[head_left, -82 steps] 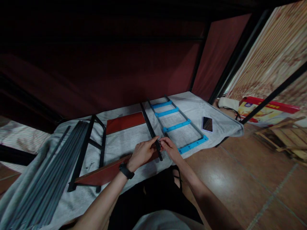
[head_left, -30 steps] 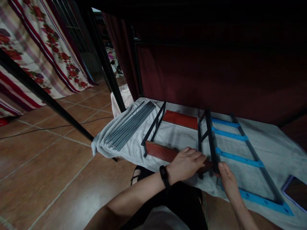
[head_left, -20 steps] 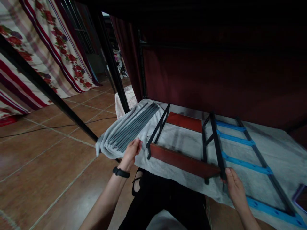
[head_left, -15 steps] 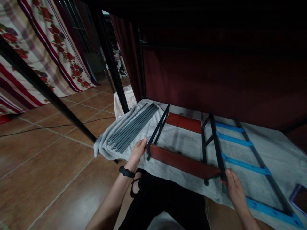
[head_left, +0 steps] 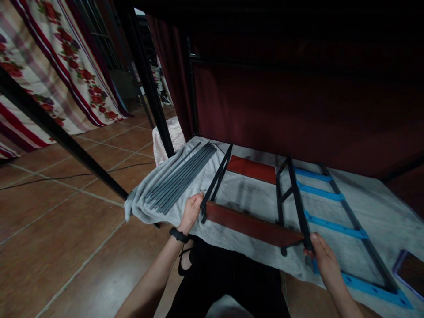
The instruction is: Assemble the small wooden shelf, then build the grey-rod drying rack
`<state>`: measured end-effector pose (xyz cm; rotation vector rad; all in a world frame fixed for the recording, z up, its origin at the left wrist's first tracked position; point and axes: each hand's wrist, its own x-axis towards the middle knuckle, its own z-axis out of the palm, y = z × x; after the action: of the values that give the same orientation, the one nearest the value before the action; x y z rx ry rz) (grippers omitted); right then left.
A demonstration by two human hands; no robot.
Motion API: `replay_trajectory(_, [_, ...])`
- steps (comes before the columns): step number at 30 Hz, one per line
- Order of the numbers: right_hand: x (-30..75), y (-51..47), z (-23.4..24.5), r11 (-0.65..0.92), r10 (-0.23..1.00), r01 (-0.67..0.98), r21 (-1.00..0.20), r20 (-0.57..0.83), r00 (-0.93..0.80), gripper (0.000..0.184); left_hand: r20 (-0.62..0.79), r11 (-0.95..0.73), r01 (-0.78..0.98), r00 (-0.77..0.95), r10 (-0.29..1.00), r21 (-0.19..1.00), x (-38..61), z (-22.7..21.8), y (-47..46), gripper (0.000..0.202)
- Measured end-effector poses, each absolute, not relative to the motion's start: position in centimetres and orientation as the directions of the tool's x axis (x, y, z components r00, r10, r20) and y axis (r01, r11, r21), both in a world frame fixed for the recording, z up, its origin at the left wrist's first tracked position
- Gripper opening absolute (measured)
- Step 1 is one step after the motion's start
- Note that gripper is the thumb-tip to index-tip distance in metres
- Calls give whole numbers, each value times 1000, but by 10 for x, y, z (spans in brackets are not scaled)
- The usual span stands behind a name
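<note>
Dim scene overall. I see brightest light at upper left, on floral curtain (head_left: pixel 49 75) and floor tiles (head_left: pixel 66 229). Upper right nearly black, maroon panel (head_left: pixel 298 110) underexposed. Grey cloth (head_left: pixel 251 194) softly lit, faint shadows beneath black frame (head_left: pixel 300 212). Left hand (head_left: pixel 192 211) sharp. Strong wide-angle bending at edges, slight noise in darks.

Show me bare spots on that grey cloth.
Free: cloth between the two red boards, and the strip right of the blue-rung frame, beyond the phone. Crowded: the rod bundle; the near edge, where left hand and right hand grip the black frames.
</note>
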<state>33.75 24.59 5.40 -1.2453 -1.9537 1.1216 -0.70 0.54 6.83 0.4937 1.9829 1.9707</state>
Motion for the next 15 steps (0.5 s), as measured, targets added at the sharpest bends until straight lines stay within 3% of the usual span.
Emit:
replay_trajectory(3, [339, 250, 56, 152, 892, 453, -879, -76, -446, 54, 102, -29, 99, -893, 438, 995, -10, 62, 6, 47])
replay_trajectory(10, [335, 250, 61, 163, 851, 392, -905, -73, -521, 55, 140, 37, 173, -892, 430, 984, -9, 62, 5, 43])
replay_trajectory(15, [332, 244, 56, 233, 897, 371, -899, 51, -440, 50, 90, 156, 179, -885, 458, 971, -14, 73, 1, 48])
